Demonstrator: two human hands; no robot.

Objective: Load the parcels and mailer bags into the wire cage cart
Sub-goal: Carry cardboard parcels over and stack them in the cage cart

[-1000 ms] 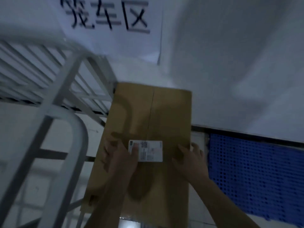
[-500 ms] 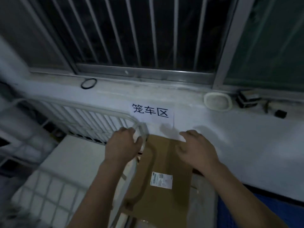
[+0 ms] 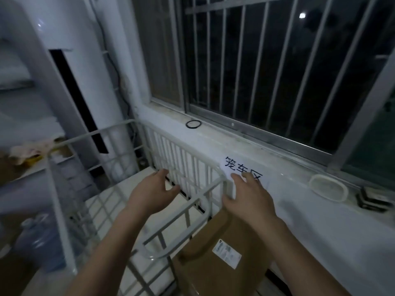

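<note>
A white wire cage cart stands below the window sill, its top rail running across the middle of the view. A brown cardboard parcel with a white label leans upright at the cart's right end, between the rail and the wall. My left hand hovers over the cart's inside with fingers spread and holds nothing. My right hand is above the parcel's top edge at the cart's corner post, fingers loosely extended, gripping nothing.
A paper sign with black characters is stuck on the white sill. A black ring, a white oval lid and a dark small box lie on the sill. A water bottle stands at lower left. Barred window behind.
Both hands have let go of the parcel and risen above it. My head has lifted and turned left, bringing the window and the cart's inside into view.
</note>
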